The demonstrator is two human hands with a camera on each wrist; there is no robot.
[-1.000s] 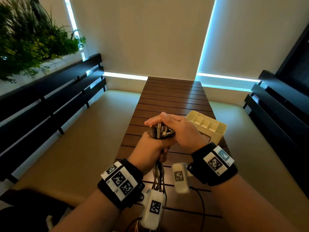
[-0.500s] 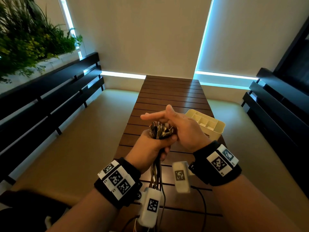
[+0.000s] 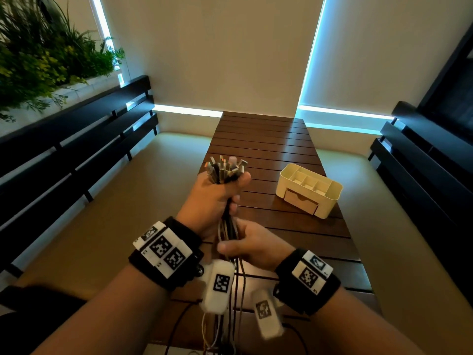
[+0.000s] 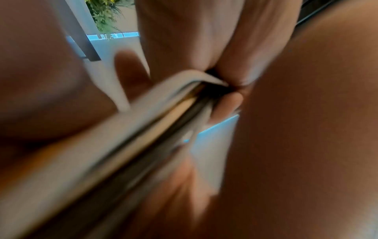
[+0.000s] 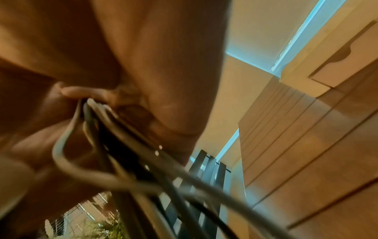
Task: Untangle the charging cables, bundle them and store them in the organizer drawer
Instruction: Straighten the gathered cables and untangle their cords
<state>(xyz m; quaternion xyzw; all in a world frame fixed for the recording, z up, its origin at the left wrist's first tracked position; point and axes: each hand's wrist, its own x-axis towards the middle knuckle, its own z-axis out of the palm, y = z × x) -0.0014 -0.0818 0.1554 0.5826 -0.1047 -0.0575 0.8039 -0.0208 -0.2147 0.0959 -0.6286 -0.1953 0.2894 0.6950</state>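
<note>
Slatted dark wood forms the single table (image 3: 268, 139) beneath both hands. Left hand (image 3: 215, 198) is raised above the tabletop, fingers and thumb curled tight round one bundle of charging cables (image 3: 229, 226). Connector ends (image 3: 225, 169) fan out above the fist; roughly ten show, exact count not determinable. Right hand (image 3: 253, 244) sits directly below the left, fingers wrapped round the same cable strands, which hang on down past both wrists toward the table's near edge. Left wrist view confirms the strands (image 4: 143, 129) pressed between curled fingers (image 4: 227, 105), blurred. Right wrist view shows several cables (image 5: 126, 145), grey and black, emerging from the closed fingers (image 5: 85, 92); individual count not determinable.

One cream organizer (image 3: 330, 201) stands on the table to the right of the hands, well apart from them. Its top shows several open compartments; one drawer (image 3: 300, 201) in its front face is closed. Cables remain outside it.

Two black wristbands with white marker tiles, one per wrist. Two white marker blocks hang below the wrists. One bank of green plants (image 3: 38, 52) upper left.
</note>
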